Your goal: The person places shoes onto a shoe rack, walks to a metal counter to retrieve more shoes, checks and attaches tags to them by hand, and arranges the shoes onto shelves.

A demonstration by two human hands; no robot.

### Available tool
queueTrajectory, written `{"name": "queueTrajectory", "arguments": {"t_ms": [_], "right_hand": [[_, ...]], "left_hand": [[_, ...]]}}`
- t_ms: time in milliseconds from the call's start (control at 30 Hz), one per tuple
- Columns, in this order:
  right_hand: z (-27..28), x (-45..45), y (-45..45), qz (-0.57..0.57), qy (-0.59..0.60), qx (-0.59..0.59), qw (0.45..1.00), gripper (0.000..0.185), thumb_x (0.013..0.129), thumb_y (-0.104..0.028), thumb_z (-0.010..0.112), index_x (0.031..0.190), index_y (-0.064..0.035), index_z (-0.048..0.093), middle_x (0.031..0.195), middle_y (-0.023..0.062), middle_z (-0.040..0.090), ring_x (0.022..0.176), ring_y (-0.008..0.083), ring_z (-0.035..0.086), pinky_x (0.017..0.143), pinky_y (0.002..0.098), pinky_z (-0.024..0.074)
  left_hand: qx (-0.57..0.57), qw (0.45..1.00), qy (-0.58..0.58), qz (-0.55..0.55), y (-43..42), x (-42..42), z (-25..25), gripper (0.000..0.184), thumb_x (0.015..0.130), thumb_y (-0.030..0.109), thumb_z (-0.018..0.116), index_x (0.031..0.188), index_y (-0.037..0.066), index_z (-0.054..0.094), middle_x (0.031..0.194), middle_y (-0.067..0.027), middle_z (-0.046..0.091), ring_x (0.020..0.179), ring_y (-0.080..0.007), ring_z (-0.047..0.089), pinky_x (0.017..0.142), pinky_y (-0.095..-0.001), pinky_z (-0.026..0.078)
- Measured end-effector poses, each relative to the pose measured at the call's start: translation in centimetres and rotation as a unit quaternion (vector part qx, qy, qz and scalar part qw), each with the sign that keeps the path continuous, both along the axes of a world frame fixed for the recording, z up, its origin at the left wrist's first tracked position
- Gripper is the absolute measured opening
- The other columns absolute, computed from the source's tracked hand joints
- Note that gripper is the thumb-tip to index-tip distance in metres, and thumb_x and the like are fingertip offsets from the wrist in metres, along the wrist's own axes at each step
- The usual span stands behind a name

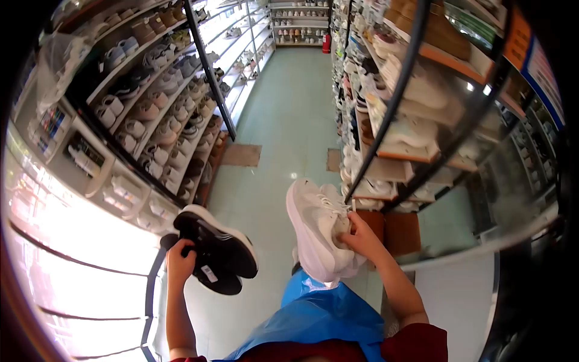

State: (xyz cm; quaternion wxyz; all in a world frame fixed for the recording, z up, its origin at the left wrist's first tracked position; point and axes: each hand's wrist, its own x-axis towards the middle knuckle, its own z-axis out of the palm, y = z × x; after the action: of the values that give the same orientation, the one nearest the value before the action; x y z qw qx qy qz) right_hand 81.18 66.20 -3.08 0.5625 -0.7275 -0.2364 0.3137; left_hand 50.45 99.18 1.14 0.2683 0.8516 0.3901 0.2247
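My left hand [181, 259] is closed on a pair of black sneakers [220, 247] with white soles, held out low on the left. A small white label shows on one of them. In front of me on the right, my right hand [360, 236] grips white sneakers [316, 226] by the collar, thumb and fingers at the opening. White laces hang near its fingertips. At least one more pale shoe is partly hidden behind the front one. A blue plastic apron [319, 320] covers my front, just below the white sneakers.
Shoe shelves [163, 114] line the left side, and more shelves [386, 139] stand close on the right behind black posts. A green floor aisle [289, 108] runs to a back shelf. A red fire extinguisher [326, 43] stands at the far end. Brown mats [241, 155] lie on the floor.
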Motion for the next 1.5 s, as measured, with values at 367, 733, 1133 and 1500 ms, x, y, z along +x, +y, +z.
{"name": "queueTrajectory", "arguments": {"t_ms": [367, 733, 1133, 1500], "right_hand": [[2.0, 30.0, 34.5, 0.080, -0.083, 0.039, 0.993, 0.050, 0.076, -0.022, 0.061, 0.122, -0.0116, 0.045, 0.091, 0.0133, 0.061, 0.084, 0.0281, 0.062, 0.073, 0.0373, 0.0463], [8.7, 59.5, 56.1, -0.046, -0.397, -0.086, 0.913, 0.045, 0.077, -0.025, 0.058, 0.117, -0.0092, 0.045, 0.084, 0.0220, 0.061, 0.078, 0.0421, 0.060, 0.067, 0.0467, 0.0459], [9.9, 91.8, 71.8, -0.090, -0.479, -0.187, 0.853, 0.035, 0.075, -0.020, 0.058, 0.105, -0.0054, 0.048, 0.078, 0.0182, 0.062, 0.070, 0.0378, 0.061, 0.062, 0.0471, 0.0475], [9.4, 121.9, 86.0, -0.023, -0.681, -0.082, 0.728, 0.020, 0.072, -0.014, 0.062, 0.091, -0.0100, 0.058, 0.063, 0.0051, 0.052, 0.049, 0.0219, 0.052, 0.045, 0.0343, 0.0411]], "left_hand": [[-0.007, 0.977, -0.037, 0.211, 22.3, 13.0, 2.7, 0.021, 0.067, 0.003, 0.052, 0.086, -0.004, 0.061, 0.080, -0.0135, 0.062, 0.078, -0.0243, 0.060, 0.078, -0.0328, 0.046], [-0.041, 0.983, -0.113, 0.139, 51.4, 45.7, -1.3, 0.019, 0.070, -0.003, 0.052, 0.087, -0.002, 0.059, 0.075, -0.0028, 0.055, 0.070, -0.0111, 0.050, 0.067, -0.0232, 0.040], [-0.118, 0.972, -0.148, -0.140, 76.5, 100.6, 0.7, 0.015, 0.072, -0.004, 0.051, 0.085, -0.002, 0.058, 0.074, 0.0013, 0.053, 0.069, -0.0065, 0.049, 0.063, -0.0197, 0.038], [-0.174, 0.974, -0.133, -0.056, 89.9, 126.8, 1.1, 0.017, 0.071, -0.003, 0.050, 0.086, 0.001, 0.059, 0.075, 0.0026, 0.053, 0.066, -0.0057, 0.048, 0.060, -0.0192, 0.036]]}}
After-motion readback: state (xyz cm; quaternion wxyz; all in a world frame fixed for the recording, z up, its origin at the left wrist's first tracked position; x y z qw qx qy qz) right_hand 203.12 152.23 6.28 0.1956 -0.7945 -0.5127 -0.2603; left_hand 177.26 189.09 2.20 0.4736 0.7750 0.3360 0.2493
